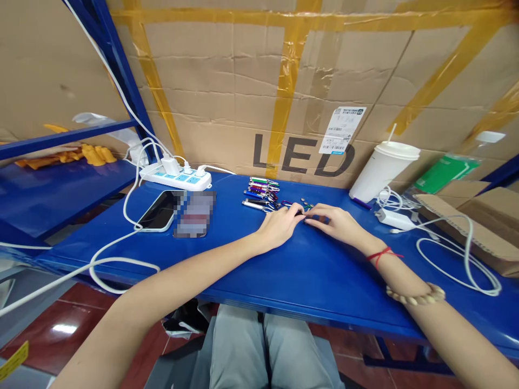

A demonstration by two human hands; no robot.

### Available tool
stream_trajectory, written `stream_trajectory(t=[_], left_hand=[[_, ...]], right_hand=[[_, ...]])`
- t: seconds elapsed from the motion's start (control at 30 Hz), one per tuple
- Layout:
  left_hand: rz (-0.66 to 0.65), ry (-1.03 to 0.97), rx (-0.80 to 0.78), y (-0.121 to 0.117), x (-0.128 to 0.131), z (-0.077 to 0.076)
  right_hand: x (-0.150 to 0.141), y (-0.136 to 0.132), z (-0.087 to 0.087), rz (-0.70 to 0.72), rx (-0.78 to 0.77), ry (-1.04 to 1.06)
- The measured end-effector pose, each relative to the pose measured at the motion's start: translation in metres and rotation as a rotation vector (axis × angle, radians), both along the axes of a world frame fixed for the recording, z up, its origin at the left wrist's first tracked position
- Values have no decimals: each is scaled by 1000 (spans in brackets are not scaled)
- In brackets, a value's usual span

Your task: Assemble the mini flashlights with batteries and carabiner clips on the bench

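Observation:
My left hand (280, 227) and my right hand (338, 222) meet over the blue table, fingertips almost touching. Both are closed in a pinch. A small dark piece shows between the fingers of my left hand; its kind is too small to make out. What my right fingers grip is hidden. Just beyond my left hand lies a row of slim metal tubes with keychain clips (259, 190), in green, purple, red, blue, black and white. Past the fingertips are a few tiny round pieces (303, 200) and a green clip, partly covered by my right hand.
Two phones lie left, one with a dark screen (159, 210). Behind them is a white power strip (180, 175) with cables. At right stand a white cup with straw (383, 170), a charger (395, 219), a green-labelled bottle (448, 172) and an open carton (474, 232). A large cardboard box (211, 97) walls the back.

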State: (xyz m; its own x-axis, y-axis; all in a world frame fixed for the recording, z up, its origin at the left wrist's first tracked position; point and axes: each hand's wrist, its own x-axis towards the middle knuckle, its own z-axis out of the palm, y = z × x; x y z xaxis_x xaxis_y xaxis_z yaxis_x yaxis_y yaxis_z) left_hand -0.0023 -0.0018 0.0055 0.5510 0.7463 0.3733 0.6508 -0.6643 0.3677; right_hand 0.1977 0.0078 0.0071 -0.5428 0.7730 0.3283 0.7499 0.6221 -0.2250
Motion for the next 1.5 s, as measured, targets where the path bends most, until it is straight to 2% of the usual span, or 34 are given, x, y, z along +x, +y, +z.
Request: stream_trajectory(t=[0.3, 0.5, 0.73, 1.13, 1.33, 1.5], left_hand=[[-15, 50, 20, -1, 2, -4], [-30, 53, 5, -3, 1, 0], [-37, 46, -12, -4, 0, 2], [-71, 47, 37, -2, 1, -4], [-75, 21, 37, -1, 1, -7], [-71, 21, 29, -2, 2, -5]], right_hand=[[7, 3, 3, 80, -27, 49], [8, 5, 1, 120, -21, 23], [7, 3, 0, 46, -69, 15], [2, 1, 0, 67, -44, 51], [-3, -3, 2, 15, -53, 67], [-3, -2, 2, 77, -75, 107]])
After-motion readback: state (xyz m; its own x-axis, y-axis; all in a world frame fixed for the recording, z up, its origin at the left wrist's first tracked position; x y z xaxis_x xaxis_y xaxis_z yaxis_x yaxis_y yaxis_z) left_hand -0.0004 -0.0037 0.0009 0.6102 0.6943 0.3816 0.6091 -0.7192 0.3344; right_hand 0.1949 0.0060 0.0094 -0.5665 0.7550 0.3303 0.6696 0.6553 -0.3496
